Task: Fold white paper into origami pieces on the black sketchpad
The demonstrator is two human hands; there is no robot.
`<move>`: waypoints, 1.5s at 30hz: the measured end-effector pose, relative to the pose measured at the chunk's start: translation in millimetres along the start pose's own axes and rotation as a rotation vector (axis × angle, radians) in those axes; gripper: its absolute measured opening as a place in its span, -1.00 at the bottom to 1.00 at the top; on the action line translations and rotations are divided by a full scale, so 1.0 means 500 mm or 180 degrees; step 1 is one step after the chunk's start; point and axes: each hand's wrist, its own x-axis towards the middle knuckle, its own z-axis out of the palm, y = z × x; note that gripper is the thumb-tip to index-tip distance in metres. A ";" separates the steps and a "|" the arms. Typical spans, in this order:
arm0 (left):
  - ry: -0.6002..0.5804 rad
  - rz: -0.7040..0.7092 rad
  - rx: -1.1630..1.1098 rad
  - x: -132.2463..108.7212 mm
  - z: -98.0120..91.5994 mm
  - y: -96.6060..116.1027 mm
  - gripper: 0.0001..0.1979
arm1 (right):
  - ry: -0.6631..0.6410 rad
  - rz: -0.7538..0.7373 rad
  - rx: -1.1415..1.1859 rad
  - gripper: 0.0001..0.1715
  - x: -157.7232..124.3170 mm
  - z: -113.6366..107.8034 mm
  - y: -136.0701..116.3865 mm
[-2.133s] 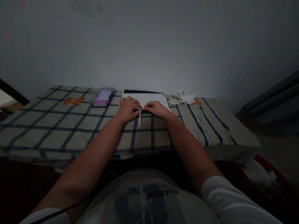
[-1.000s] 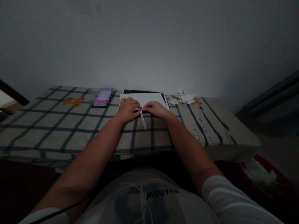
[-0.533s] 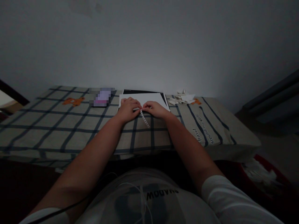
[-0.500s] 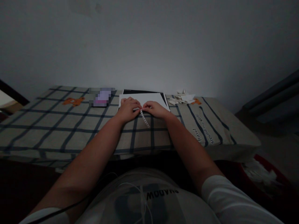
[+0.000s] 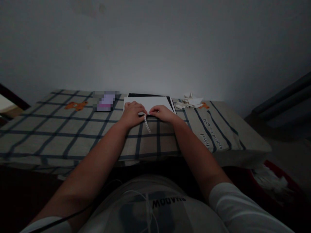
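Observation:
A narrow white paper strip with a row of dark marks or holes point(image 5: 146, 124) hangs in a curve from between my two hands. My left hand point(image 5: 133, 113) lies over the left part of a white sheet of paper point(image 5: 150, 102), its thumb and forefinger closed on the strip. From the right, my right hand point(image 5: 161, 113) pinches the same strip, fingertips close to the left ones. Beneath the sheet, a black sheet or cover with small holes along its edge point(image 5: 138, 95) shows at the back and right side. My fingers partly hide the strip's upper end.
Folded paper pieces point(image 5: 191, 101) lie to the right of the sheet. At the left is a purple, blurred-out phone-like object point(image 5: 106, 102). A checked cloth point(image 5: 80, 129) covers the table against the wall. A red bin point(image 5: 291, 178) holding white waste stands low at the right.
The strip's hanging end has swung slightly to the left. My right fingertips have shifted a little, while both hands stay at almost the same place.

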 end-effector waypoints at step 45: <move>-0.0117 0.0045 -0.0016 0.002 0.002 0.001 -0.82 | 0.0157 -0.0106 -0.0285 -0.82 0.003 0.016 0.011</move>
